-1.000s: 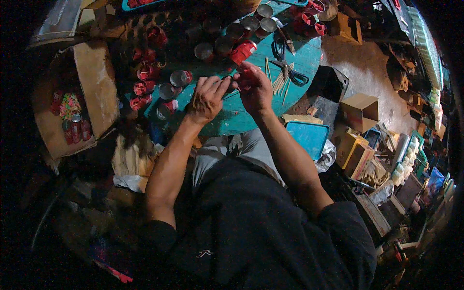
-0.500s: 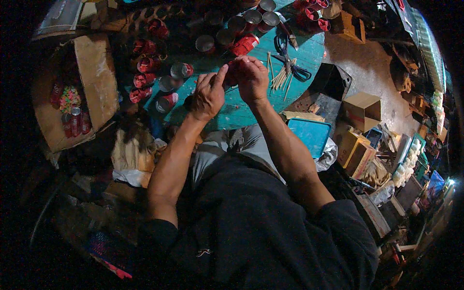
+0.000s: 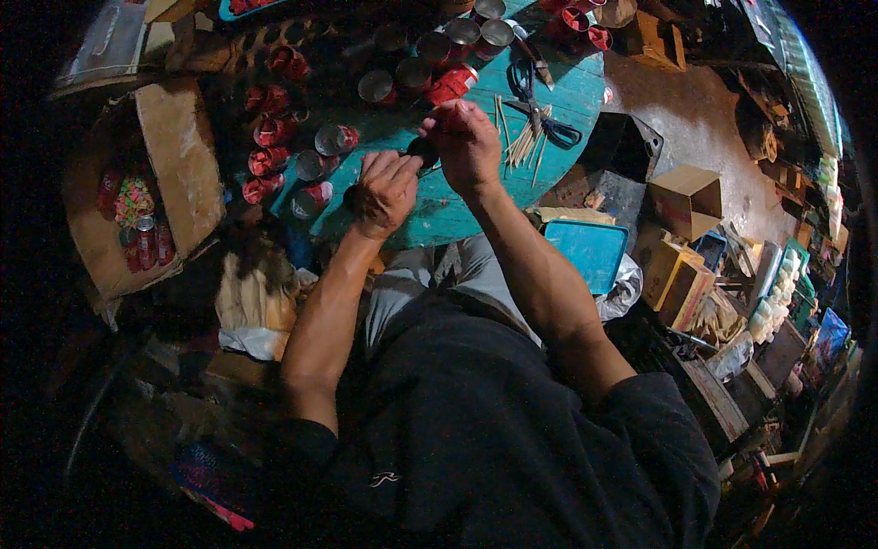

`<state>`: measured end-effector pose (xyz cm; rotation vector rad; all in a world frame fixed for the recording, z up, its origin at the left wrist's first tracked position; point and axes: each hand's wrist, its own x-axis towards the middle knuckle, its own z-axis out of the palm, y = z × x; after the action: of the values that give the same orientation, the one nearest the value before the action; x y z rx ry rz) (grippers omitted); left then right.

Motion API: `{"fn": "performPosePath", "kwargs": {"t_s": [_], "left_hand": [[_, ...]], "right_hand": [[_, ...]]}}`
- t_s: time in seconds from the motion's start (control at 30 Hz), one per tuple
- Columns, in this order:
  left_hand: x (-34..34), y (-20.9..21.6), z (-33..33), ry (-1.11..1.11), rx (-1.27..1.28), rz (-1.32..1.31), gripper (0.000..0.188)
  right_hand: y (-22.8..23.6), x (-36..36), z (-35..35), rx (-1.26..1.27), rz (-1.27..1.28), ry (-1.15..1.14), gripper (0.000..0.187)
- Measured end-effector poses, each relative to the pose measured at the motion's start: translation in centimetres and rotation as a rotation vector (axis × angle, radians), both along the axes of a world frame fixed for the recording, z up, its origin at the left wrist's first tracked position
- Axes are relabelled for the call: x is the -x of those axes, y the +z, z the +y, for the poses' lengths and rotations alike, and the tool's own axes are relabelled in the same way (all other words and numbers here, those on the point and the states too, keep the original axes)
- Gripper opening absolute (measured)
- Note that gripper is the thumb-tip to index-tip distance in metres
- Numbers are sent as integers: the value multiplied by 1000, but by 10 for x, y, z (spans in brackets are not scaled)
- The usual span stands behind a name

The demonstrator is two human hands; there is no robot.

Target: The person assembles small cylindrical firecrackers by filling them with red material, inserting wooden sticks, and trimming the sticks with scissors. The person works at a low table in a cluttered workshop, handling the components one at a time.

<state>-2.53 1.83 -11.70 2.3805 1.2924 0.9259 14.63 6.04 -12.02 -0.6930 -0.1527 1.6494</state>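
Over the turquoise table [image 3: 430, 220], my right hand [image 3: 466, 151] curls its fingers round a red metal can, mostly hidden by the hand and in shadow. My left hand [image 3: 388, 190] is beside it, lower and to the left, fingers bent and close together. Between the two hands sits a dark round shape [image 3: 422, 151]; whether it belongs to the can is unclear. Just beyond my right hand a red can [image 3: 453, 83] lies on its side. Right of that hand are black-handled scissors [image 3: 540, 114] and a loose bunch of thin wooden sticks [image 3: 523, 145].
Several cut-open cans [image 3: 376, 87] stand at the table's far side. Crumpled red cans [image 3: 267, 161] line its left. A cardboard box [image 3: 178, 146] with red cans is at the left. A blue tray [image 3: 585, 254] and an open carton [image 3: 686, 201] lie to the right.
My left hand has dropped lower and its pointing forefinger has folded in. My right hand has turned slightly and stayed near the same spot. The view has shifted a little.
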Motion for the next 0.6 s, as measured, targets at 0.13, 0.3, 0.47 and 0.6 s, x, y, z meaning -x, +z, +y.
{"fn": "performPosePath", "kwargs": {"t_s": [0.13, 0.3, 0.47, 0.6], "left_hand": [[5, -5, -5, 9, 22, 41, 18], [5, -8, -11, 27, 38, 65, 10], [5, -6, -13, 28, 21, 28, 7], [5, -6, -14, 30, 67, 40, 8]], "right_hand": [[0, 9, -6, -23, -123, 55, 21], [-8, 15, -6, -184, -291, 80, 18], [-6, 13, -5, -177, -312, 89, 19], [8, 11, 0, -30, -368, 77, 22]]}}
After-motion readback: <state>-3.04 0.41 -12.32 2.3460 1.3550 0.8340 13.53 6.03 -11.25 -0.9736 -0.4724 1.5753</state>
